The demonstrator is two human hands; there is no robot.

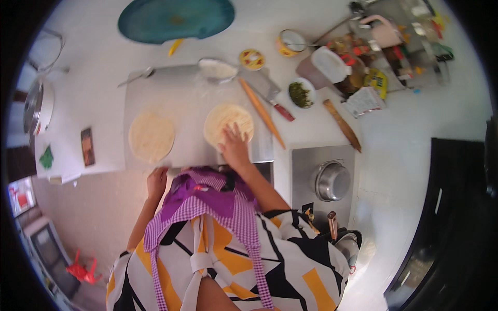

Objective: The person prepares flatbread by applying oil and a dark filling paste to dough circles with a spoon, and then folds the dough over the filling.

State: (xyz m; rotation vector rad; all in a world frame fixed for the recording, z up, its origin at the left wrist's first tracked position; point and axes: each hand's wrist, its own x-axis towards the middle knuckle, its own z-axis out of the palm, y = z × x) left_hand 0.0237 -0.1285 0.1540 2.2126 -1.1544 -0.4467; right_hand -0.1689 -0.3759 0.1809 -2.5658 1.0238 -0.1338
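My right hand (235, 149) rests with spread fingers on a round flat piece of dough (229, 120) on a metal sheet (186, 89). My left hand (157, 179) is at the front edge of the sheet, just below a second dough round (151, 136); its fingers look bent, and whether they grip the edge is unclear. A wooden rolling pin (261, 112) lies at the sheet's right side, beside a scraper with a red handle (283, 112). Behind the right round stands a bowl of white flour (218, 70). A spoon (136, 76) lies at the back left corner.
A bowl of chopped greens (299, 93), a wooden stick (342, 126) and a yellow tin (291, 43) are to the right. A metal pot (333, 181) sits on the stovetop. At the back lies a teal oval tray (177, 19); a smartphone-like dark slab (87, 146) is at left.
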